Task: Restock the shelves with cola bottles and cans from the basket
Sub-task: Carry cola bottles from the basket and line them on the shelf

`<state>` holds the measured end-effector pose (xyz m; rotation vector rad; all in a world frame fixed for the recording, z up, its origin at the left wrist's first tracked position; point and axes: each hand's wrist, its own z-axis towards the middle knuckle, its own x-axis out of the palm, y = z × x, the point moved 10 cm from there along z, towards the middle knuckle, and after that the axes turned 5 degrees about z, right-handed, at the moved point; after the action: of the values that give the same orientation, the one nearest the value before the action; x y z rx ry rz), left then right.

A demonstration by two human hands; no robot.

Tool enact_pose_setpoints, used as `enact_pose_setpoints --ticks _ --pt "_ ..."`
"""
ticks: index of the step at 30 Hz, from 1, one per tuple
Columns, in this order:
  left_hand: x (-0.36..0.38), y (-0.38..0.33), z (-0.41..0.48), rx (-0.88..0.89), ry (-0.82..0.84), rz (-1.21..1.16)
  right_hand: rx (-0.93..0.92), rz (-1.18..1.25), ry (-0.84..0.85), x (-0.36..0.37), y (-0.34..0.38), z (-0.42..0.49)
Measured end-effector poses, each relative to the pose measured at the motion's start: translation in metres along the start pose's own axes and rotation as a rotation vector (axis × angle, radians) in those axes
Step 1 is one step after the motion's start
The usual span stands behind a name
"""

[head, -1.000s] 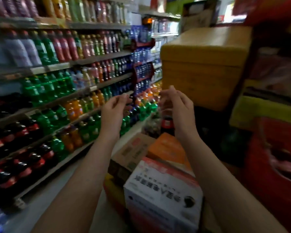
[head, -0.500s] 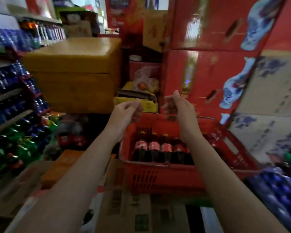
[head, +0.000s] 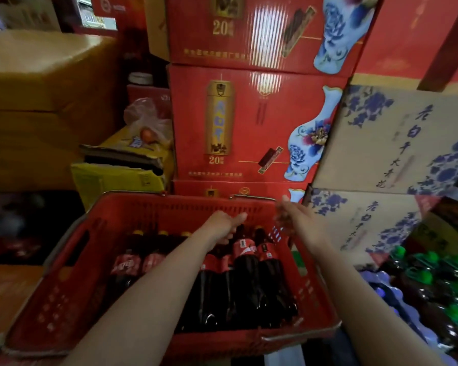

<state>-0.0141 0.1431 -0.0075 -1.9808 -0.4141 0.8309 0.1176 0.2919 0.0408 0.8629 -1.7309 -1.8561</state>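
Looking down at cola bottles [head: 245, 270] lying flat, side by side, in a red basket [head: 64, 294]. Laid with the long way going from near to far, yellow caps pointing away at the far basket wall, bottoms by the front rim. Holding the left hand [head: 221, 228] just over the bottle necks, thumb stuck out, fingers hidden under the palm, so cannot tell whether gripping or loose. Holding the right hand [head: 295, 220] above the far right corner of the basket, blurry, fingers hanging loose, gripping nothing. Facing stacked red boxes [head: 249, 122] behind the basket.
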Motion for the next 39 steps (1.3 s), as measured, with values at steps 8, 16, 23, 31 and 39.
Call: enact_pose_setpoints --ticks 8,16,23,31,39 --pt "0.034 0.04 0.057 -0.104 -0.004 -0.064 0.027 0.098 -0.017 0.003 -0.014 0.011" --pt "0.035 0.07 0.088 -0.216 -0.058 -0.315 0.103 0.084 -0.017 0.014 -0.031 0.017" --pt "-0.024 0.042 0.048 -0.201 -0.145 -0.43 0.141 -0.084 0.012 0.044 -0.048 0.035" --pt "-0.1 0.037 0.042 -0.122 -0.218 -0.334 0.246 -0.158 0.024 0.059 -0.08 0.055" --pt "-0.144 0.057 0.024 -0.122 -0.214 -0.333 0.29 -0.395 0.087 0.065 -0.096 0.061"
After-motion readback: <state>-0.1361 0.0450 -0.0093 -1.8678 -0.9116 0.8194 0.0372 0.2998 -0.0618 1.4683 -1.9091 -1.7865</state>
